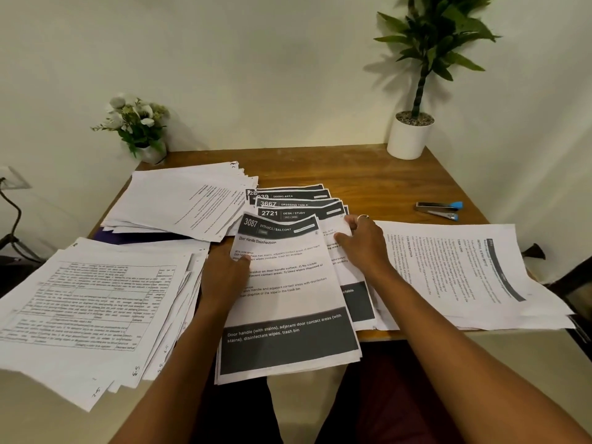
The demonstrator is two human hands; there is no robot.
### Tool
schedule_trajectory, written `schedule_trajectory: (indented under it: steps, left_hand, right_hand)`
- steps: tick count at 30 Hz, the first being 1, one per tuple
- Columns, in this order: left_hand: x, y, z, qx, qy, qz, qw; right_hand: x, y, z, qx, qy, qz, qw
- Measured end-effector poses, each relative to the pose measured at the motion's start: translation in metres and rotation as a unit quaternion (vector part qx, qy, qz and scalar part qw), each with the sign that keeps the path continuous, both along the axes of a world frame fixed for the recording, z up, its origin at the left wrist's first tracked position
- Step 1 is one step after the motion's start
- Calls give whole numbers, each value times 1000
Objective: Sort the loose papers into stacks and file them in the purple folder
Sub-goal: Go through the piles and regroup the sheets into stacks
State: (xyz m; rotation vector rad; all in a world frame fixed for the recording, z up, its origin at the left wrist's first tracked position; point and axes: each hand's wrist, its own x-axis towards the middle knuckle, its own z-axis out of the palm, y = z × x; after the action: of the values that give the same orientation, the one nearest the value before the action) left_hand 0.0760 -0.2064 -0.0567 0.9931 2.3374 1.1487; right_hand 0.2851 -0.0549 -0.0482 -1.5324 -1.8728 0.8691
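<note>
A fanned stack of dark-banded sheets [288,315] lies in the middle of the wooden table [352,174]; its top page reads "3087 Entrance / Balcony". My left hand [224,270] grips the left edge of this stack, thumb on top of the page. My right hand [362,241] grips the right edge of the sheets underneath, a ring on one finger. The purple folder [128,236] shows only as a dark sliver under a white paper pile [182,200] at the back left. A pile of table-printed pages [89,309] overhangs the front left edge. More text pages [464,277] lie at the right.
A blue and silver stapler [439,209] rests on the table at the right, behind the right pile. A white pot with a green plant [410,136] stands at the back right corner, a small flower pot [141,133] at the back left. A wall socket with cable [9,184] is at left.
</note>
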Motion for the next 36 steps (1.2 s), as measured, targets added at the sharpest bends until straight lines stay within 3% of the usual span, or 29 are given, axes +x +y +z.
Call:
schedule_trajectory:
  steps: [5,11,18,24,28,32,36]
  left_hand:
    - [-1,0,-1,6,0,2,1000]
    - [-1,-1,-3,16,-8,0,1000]
    - [5,-7,3,84,-103,39,990]
    - [4,-13,3,86,-122,23,989]
    - [8,-15,4,103,-156,39,982]
    - [16,-16,4,149,-170,45,973]
    - [14,-15,4,147,-151,60,976]
  right_hand:
    - [-1,4,11,-49,86,-3,995]
    - [4,10,8,-72,54,18,996]
    - [13,13,11,-101,116,-12,988]
    - [17,11,16,-102,149,-22,983]
    - [13,0,20,-130,173,39,975]
    - [6,-18,23,-233,158,139,950]
    - [5,-22,18,-268,152,160,938]
